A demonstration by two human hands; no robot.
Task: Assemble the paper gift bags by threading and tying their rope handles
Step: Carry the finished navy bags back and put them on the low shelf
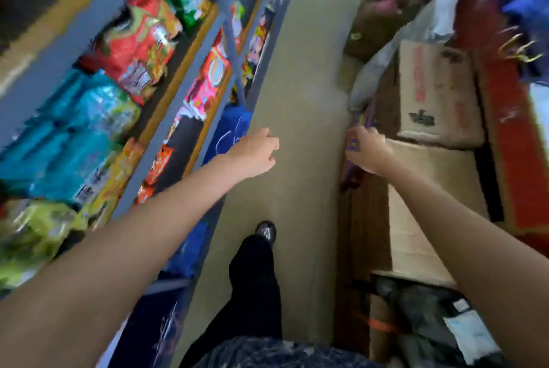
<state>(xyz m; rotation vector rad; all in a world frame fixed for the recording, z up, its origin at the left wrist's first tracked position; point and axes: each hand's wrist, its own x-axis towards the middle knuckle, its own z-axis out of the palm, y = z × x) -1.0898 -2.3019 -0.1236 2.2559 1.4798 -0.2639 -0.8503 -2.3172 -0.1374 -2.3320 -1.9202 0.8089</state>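
- Grey metal shelving [166,100] stood along the left side, stocked with blurred red, green and teal snack packets [139,40]; no gift bag could be made out on it.
- The left hand [255,153] was stretched forward over the edge of the shelving and the beige floor [300,94]. Its fingers were loosely curled and held nothing.
- One leg in dark trousers [255,278] with a dark shoe was set forward on the floor, so the person appeared to be walking along the aisle.
- The right hand [367,149] reached to the near edge of the stacked brown cardboard boxes [421,207]. Its fingers were bent near a purple object [353,141] beside the boxes; whether they gripped it could not be told through the blur.
- A printed cardboard box [436,94] sat on the stack beyond, with red-wrapped goods [511,129] to the far right.
- Task items: no paper gift bag and no rope handle was identifiable anywhere in view; their location could not be stated.
- Progress, as a judgement: nothing threaded or tied was evident. The work looked to be at the fetching stage, with all assembly outstanding.
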